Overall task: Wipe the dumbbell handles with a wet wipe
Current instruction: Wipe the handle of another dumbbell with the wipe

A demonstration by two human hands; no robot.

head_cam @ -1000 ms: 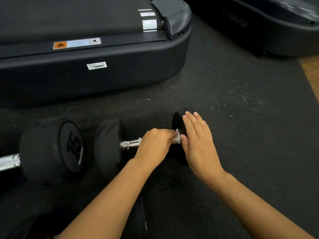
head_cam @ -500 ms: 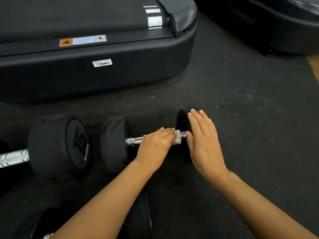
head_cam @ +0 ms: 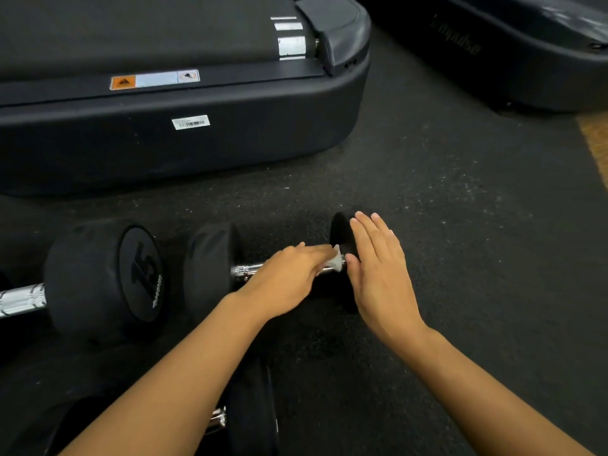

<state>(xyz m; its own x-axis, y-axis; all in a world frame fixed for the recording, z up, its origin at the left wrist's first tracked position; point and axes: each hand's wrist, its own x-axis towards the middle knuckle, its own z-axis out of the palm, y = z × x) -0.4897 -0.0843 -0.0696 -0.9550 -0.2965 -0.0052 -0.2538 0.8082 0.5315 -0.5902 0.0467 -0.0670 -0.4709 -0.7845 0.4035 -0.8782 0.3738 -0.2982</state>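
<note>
A black dumbbell [head_cam: 210,268] lies on the dark rubber floor with its chrome handle [head_cam: 246,270] pointing left to right. My left hand [head_cam: 289,278] lies over the handle and holds a small white wet wipe [head_cam: 336,260] against the bar, near the right weight head. My right hand [head_cam: 378,271] rests flat, fingers straight, against the outer face of that right head [head_cam: 339,228]. Most of the handle is hidden under my left hand.
A second dumbbell marked 15 [head_cam: 105,278] lies to the left, and a third [head_cam: 250,419] sits near my forearms at the bottom. A treadmill base [head_cam: 184,143] fills the back left; another machine [head_cam: 493,51] stands back right.
My left hand has flattened out over the handle and slid the wipe along the bar by the right head. My right hand stays pressed on the head.
</note>
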